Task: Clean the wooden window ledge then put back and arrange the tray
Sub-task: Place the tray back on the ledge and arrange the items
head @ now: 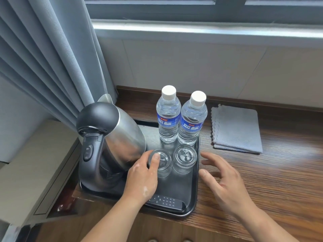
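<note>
While two water bottles (168, 116) with blue labels bearing white Chinese characters stand capped and full at the back of a black tray (195, 189), a person's left hand (142, 179) rests its grip on an upturned, empty glass (160, 162). A second upturned glass (185, 157) sits just beside it. The right hand (225, 180) hovers open, holding nothing, by the tray's right rim. A kettle (111, 142) and remote (166, 201) share the tray on the wooden ledge (271, 180), near a folded grey cloth (236, 128).

We saw grey pleated curtains (43, 58) at the left, a metal-framed window (192, 9) above, and pale wall panels (192, 67) lit by daylight.
</note>
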A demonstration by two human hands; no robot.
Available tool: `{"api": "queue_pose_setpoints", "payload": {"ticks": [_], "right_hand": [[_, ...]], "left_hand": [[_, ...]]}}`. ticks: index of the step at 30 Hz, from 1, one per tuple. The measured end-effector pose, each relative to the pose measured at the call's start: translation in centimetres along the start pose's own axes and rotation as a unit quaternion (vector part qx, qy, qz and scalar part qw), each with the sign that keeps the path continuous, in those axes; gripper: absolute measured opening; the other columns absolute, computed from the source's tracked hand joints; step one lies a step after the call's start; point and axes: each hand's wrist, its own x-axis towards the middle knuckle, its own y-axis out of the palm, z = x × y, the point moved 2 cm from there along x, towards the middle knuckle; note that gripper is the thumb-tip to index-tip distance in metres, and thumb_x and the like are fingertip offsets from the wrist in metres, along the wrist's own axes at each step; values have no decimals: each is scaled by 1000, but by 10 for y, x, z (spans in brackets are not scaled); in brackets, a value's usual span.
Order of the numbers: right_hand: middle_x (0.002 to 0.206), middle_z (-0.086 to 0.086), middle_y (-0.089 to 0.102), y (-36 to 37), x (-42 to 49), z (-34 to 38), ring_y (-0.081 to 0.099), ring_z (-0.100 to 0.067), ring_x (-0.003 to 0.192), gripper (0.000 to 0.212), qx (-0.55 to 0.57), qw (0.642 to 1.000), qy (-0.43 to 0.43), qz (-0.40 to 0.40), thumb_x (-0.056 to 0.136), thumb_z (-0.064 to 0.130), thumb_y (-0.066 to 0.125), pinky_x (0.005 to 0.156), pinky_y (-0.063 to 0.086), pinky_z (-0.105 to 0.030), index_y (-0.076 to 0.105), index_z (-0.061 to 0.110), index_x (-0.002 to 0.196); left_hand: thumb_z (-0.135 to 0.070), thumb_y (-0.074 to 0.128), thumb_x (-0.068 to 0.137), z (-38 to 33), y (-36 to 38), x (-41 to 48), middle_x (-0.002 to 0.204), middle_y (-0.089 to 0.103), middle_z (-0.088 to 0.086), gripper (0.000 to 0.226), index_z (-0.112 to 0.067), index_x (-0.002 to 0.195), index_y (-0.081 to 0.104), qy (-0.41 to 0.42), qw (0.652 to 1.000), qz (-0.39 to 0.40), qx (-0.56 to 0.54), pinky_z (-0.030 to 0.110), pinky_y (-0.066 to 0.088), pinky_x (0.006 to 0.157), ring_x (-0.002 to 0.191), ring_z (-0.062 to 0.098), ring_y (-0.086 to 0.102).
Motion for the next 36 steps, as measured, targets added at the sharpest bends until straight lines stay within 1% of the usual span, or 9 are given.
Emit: {"api": "queue_pose_setpoints", "payload": {"ticks": [2,5,7,10,12,18,26,31,36], "right_hand": [[126,27,60,0,-1,-1,59,1,118,51,10,1000,0,-1,88,57,56,84,47,-6,57,37,134],[129,30,58,-1,-7,-3,59,1,121,55,-2,1000,-3,3,88,55,62,92,50,-15,54,36,139],[132,31,56,1,-13,-4,58,2,122,63,-22,1000,-7,6,86,54,66,98,47,-16,51,33,143],[133,26,57,10,-16,-6,56,5,122,70,-55,998,-2,-2,81,52,73,104,41,-15,49,32,144],[134,20,59,18,-13,-7,54,5,124,74,-66,998,11,-11,78,44,81,107,38,-13,50,29,144],[125,18,54,41,2,-3,46,3,117,81,-88,994,33,-61,70,39,90,102,21,2,54,20,140],[116,14,63,52,13,-4,54,-6,110,72,-98,988,50,-106,71,44,86,95,31,-7,58,22,133],[118,14,64,52,16,-1,56,-5,111,73,-100,985,59,-128,72,44,86,99,42,-24,57,24,136],[123,13,64,52,19,-2,52,2,112,75,-90,985,76,-130,74,44,86,96,27,0,56,27,141]], "left_hand": [[-66,40,94,-4,-2,-5,105,59,-28,15,-77,97,50,-7,1000,4,-7,46,57,91,103,18,66],[-80,40,78,-1,-8,-16,127,62,-17,61,-57,133,50,-14,999,24,-33,45,54,99,106,9,65],[-76,51,73,5,-11,-26,124,64,-23,76,-47,143,45,-33,999,17,-39,44,49,105,111,6,66],[-41,71,79,8,-10,-37,97,69,-37,69,-44,144,45,-67,997,37,-30,44,45,107,113,11,67],[-27,72,71,11,-6,-34,109,73,-23,71,-50,135,50,-80,994,38,-69,46,48,104,108,10,70],[-21,65,65,10,1,-20,123,70,-8,63,-40,124,56,-59,985,-20,-159,48,52,101,95,8,74],[-12,66,75,-4,5,-7,123,67,-18,52,-41,117,58,-27,986,-2,-162,41,54,98,98,3,72],[2,63,85,-6,4,1,123,64,-21,56,-40,121,54,-5,989,6,-145,15,49,78,97,-5,69],[2,62,84,-4,2,0,124,62,-25,60,-44,121,51,4,991,22,-135,7,48,71,100,-6,67]]}}
